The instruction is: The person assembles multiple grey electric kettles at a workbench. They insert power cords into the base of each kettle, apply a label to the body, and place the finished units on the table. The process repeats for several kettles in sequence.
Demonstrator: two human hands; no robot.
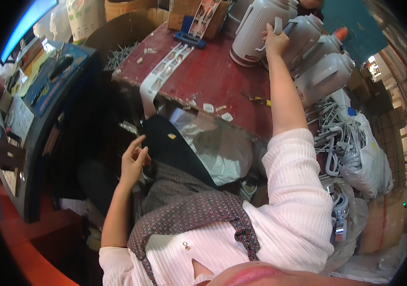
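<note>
At the far side of the red table [218, 86], my right hand [276, 42] is closed around the handle area of a pale grey vacuum flask [253, 35]. The flask stands upright, with a small dark red label low on its front. More grey flasks [325, 74] crowd just to its right. My left hand [134, 159] hovers over my lap, fingers loosely bent and apart, with nothing visible in it. A long strip of labels [167, 69] runs from a dark blue holder [190, 40] across the table and hangs over its near edge.
Loose white scraps [208, 107] and a small yellow-and-black tool [259, 100] lie on the table. Bags of grey plastic handles [339, 143] stand at the right. A box of thin grey parts [120, 56] is at the back left. Another cluttered table [65, 81] stands at the left.
</note>
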